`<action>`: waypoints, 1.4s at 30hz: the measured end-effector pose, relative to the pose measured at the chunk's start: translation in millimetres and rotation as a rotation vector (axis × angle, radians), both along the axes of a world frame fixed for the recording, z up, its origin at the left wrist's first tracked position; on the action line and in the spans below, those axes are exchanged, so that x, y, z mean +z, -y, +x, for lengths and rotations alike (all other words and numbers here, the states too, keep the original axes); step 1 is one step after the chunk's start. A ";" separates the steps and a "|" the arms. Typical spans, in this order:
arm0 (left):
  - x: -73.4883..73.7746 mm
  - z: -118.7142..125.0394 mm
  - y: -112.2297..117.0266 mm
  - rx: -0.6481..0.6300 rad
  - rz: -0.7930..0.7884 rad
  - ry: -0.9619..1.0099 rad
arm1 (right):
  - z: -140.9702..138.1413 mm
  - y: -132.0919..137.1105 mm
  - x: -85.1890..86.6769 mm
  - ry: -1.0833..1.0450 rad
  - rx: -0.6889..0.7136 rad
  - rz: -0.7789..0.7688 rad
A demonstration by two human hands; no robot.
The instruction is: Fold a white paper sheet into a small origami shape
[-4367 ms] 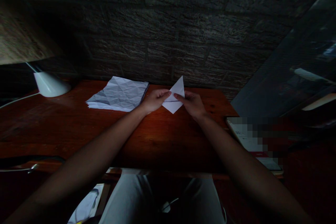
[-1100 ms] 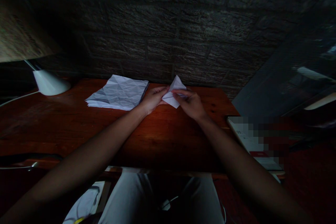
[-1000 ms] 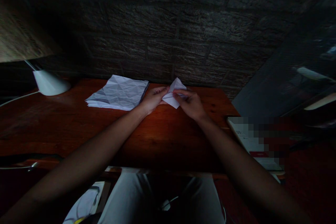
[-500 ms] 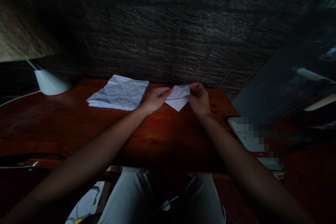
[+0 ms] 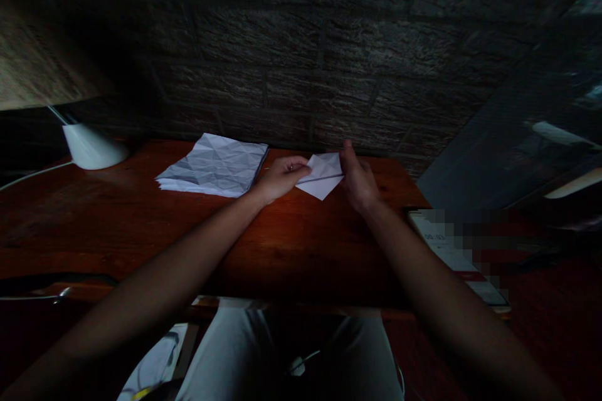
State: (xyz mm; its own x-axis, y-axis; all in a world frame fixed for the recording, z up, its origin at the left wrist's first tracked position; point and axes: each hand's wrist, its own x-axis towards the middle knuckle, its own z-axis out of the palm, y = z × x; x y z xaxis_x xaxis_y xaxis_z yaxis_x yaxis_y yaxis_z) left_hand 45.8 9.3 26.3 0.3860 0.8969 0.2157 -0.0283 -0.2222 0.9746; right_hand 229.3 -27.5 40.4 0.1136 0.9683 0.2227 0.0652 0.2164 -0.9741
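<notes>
Holds a small folded white paper [image 5: 324, 169], faintly creased above, crossed by a dark straight line and tapering below to a point facing the near edge of the desk [image 5: 291, 238]. Pinches its left corner between thumb and fingers of the left hand [image 5: 282, 179]. Has the right hand [image 5: 359, 180] at its right edge, thumb raised; cannot tell of any pinch there. Has the paper between both hands near the far edge, right of a stack of creased sheets [image 5: 214, 166].

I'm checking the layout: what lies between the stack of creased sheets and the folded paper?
In the head view, the left hand is there, over the wooden tabletop, holding the folded paper by its left side.
</notes>
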 end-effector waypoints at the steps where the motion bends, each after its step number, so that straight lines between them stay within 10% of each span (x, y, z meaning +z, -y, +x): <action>1: 0.1 -0.3 0.3 -0.003 0.005 -0.005 | -0.6 2.0 2.3 -0.006 0.022 -0.004; 42: 4.7 -0.2 -0.7 0.092 0.131 0.116 | 11.9 -1.1 5.2 -0.046 -0.024 -0.009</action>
